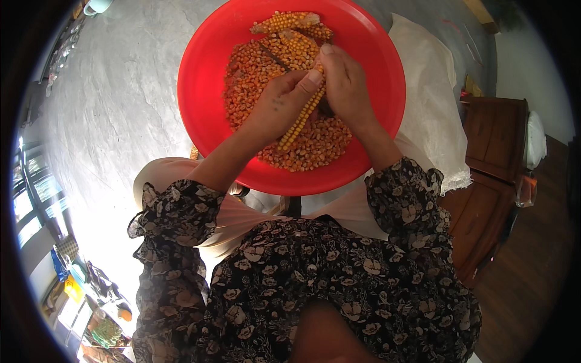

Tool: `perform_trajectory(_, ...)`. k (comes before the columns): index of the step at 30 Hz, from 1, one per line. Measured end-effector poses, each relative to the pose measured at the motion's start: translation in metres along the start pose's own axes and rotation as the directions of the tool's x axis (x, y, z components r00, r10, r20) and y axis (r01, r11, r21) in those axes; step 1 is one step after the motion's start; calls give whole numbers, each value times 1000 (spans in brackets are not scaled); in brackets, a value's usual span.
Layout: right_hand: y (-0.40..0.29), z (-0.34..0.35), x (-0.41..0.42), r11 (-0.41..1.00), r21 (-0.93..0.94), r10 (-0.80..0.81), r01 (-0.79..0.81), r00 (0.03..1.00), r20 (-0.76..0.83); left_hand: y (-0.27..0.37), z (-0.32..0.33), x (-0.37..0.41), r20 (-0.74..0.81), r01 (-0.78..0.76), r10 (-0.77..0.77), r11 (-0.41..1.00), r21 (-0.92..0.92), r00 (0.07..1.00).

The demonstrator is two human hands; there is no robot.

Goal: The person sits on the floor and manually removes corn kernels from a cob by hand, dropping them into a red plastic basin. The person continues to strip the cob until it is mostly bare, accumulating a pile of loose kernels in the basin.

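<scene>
Both my hands are over a wide red basin in front of me. An ear of dried yellow corn slants between them, its lower end towards me. My left hand grips the ear, thumb pressed on its kernels. My right hand closes around the ear's far end. Beneath the hands lie loose orange corn kernels. Several more ears of corn rest at the basin's far side. A thin dark tool, its kind unclear, lies on the kernels, partly hidden by my left hand.
A white woven sack lies on the grey floor right of the basin. Brown wooden cabinets stand at the right. A bare corn cob shows by my left knee. A pale cup is at the far left.
</scene>
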State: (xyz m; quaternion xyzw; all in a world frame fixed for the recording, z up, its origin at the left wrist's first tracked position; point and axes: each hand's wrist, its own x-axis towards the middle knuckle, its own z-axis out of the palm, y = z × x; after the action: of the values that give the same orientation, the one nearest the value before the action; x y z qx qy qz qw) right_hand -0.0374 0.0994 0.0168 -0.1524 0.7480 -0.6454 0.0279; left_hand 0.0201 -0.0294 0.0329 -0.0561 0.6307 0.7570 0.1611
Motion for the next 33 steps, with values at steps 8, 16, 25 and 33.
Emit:
perform_trajectory(8,-10,2,-2,999,29,20,-21,999,48,-11,-6,6,-35,-148,152,984,96,988)
perform_trajectory(16,-1,-1,-6,1000,-6,-11,11,999,33,-9,-6,8,-83,-114,136,967,227,987)
perform_trajectory(25,-8,0,-7,998,59,-2,-2,998,70,9,3,-1,-116,86,-93,994,-63,989)
perform_trajectory(33,-7,-14,7,981,119,159,-152,986,-52,-11,-21,12,-25,17,-16,1000,15,1000)
